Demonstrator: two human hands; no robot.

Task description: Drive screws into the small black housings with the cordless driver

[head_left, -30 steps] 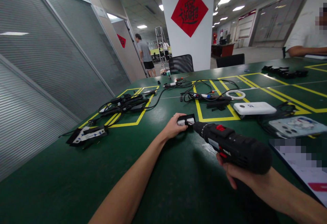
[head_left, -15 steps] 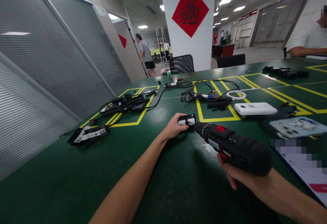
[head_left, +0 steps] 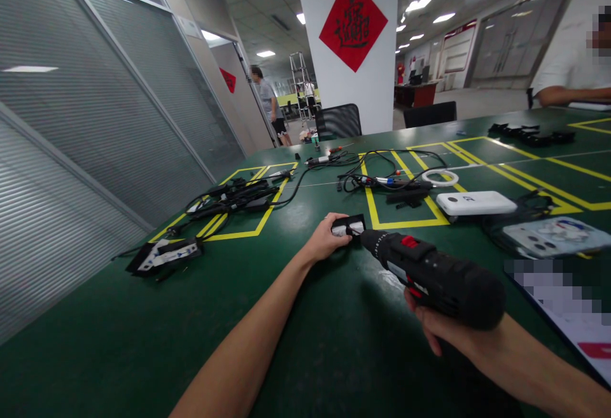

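My left hand [head_left: 325, 238] grips a small black part with a white label [head_left: 349, 224] and holds it down on the green table [head_left: 200, 316]. My right hand [head_left: 436, 327] is wrapped round the handle of a black cordless drill with red buttons [head_left: 432, 277]. The drill's tip points left and touches the right end of the small part.
A white box-shaped device [head_left: 475, 203], a phone in a pale case [head_left: 556, 235] and papers [head_left: 575, 319] lie to the right. Cables and black parts [head_left: 233, 195] are spread over the yellow-taped squares. Another black and white part [head_left: 162, 254] lies at the left. A seated person [head_left: 575, 71] is at the far right.
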